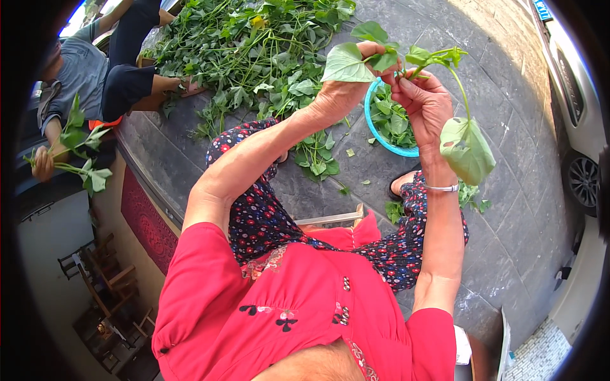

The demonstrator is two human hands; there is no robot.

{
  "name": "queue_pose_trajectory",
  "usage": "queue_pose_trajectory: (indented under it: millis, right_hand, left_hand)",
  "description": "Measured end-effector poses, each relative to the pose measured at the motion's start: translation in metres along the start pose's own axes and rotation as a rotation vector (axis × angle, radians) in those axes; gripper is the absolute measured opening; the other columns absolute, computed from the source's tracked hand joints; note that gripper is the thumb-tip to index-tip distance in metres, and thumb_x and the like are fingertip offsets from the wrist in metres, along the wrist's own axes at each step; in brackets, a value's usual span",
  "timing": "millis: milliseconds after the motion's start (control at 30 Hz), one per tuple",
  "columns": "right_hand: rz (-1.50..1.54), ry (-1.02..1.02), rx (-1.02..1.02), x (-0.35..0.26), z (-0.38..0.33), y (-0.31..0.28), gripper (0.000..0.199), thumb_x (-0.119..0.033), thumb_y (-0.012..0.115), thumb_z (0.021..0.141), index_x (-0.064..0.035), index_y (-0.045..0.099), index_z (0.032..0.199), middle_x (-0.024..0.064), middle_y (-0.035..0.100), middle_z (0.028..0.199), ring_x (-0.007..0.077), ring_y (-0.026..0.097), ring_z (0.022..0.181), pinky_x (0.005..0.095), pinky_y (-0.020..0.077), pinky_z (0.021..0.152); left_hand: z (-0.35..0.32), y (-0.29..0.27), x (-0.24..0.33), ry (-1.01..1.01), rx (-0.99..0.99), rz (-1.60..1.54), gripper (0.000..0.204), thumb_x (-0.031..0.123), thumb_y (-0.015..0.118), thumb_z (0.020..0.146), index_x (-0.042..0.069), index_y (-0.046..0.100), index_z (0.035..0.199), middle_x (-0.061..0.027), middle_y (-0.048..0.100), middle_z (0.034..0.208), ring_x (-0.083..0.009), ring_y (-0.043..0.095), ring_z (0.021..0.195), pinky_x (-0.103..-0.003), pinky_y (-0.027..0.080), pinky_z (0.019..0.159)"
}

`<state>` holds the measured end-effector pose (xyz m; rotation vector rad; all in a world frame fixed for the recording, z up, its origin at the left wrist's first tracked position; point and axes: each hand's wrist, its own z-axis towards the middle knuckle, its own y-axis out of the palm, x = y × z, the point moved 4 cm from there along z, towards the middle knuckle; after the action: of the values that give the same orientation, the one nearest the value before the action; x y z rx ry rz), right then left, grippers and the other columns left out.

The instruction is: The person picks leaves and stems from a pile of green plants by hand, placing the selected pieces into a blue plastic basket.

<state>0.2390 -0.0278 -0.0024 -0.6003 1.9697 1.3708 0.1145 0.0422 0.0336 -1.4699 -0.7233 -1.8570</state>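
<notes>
Both my hands are raised close together over the blue-rimmed basin (370,119). Between them is a green leafy stem (459,81), with a pale leaf drooping from its right end. My left hand (348,95) is closed on its left part, where broad leaves cover most of the fingers. Thumb and fingertips of my right hand (424,105) pinch the stem just beside the left fingers. Picked green leaves (393,122) lie inside the basin, which my right hand and wrist partly hide.
A large heap of leafy vines (244,60) spreads over the grey paving ahead. A smaller bunch (318,155) lies near my left foot. At the left sits another person (89,70), holding a leafy sprig (82,152). A white car (581,95) stands at the right.
</notes>
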Motion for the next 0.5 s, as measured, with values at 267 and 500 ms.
queue_pose_trajectory:
  millis: [267, 500]
  right_hand:
    - [-0.141, -0.055, 0.063, -0.005, -0.006, 0.007, 0.016, 0.001, 0.068, 0.077, 0.0037, 0.063, 0.092, 0.0115, 0.065, 0.078, 0.0162, 0.065, 0.066, 0.0242, 0.0553, 0.059]
    - [-0.240, -0.071, 0.070, -0.005, -0.010, 0.013, 0.015, 0.000, 0.066, 0.079, 0.0041, 0.062, 0.093, 0.0104, 0.066, 0.078, 0.0153, 0.064, 0.064, 0.0231, 0.0540, 0.060]
  left_hand:
    - [0.002, -0.002, 0.005, -0.084, -0.019, 0.159, 0.022, 0.020, 0.063, 0.084, 0.002, 0.063, 0.098, -0.0030, 0.060, 0.073, -0.0101, 0.056, 0.071, -0.025, 0.045, 0.069]
    - [0.003, -0.003, 0.002, -0.117, -0.078, 0.167, 0.024, 0.021, 0.066, 0.082, 0.001, 0.063, 0.094, -0.0016, 0.057, 0.074, -0.0084, 0.052, 0.067, -0.023, 0.043, 0.062]
